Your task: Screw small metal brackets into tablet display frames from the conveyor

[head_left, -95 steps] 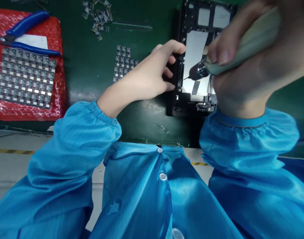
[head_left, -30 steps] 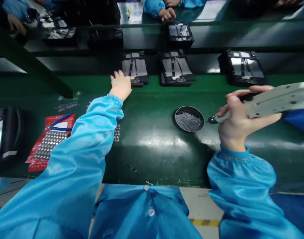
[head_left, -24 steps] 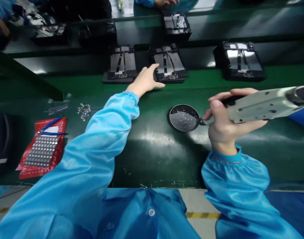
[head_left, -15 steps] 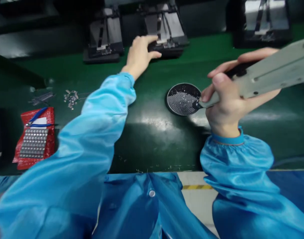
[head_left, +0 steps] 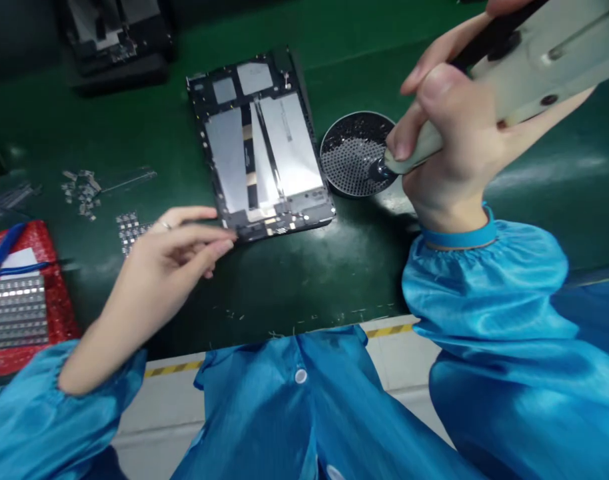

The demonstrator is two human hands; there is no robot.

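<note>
An opened tablet chassis (head_left: pixel 259 147) with silver panels lies on the green conveyor belt (head_left: pixel 334 267) in front of me. My left hand (head_left: pixel 177 250) pinches its near left corner with thumb and fingers. My right hand (head_left: pixel 454 147) grips a pale electric screwdriver (head_left: pixel 529 60); its dark tip rests in a round black screw dish (head_left: pixel 352 153) just right of the tablet. Blue sleeves cover both my arms.
A red tray (head_left: pixel 14 300) with a grid of small parts and blue cutters (head_left: pixel 7 250) sits at the left. Loose small boards (head_left: pixel 82 190) and a small panel (head_left: pixel 129 227) lie near it. Another tablet carrier (head_left: pixel 119 40) sits at the back left.
My left hand has drawn a tablet from the far side of the belt toward me and now holds its near corner. My right hand keeps the screwdriver tip in the dish.
</note>
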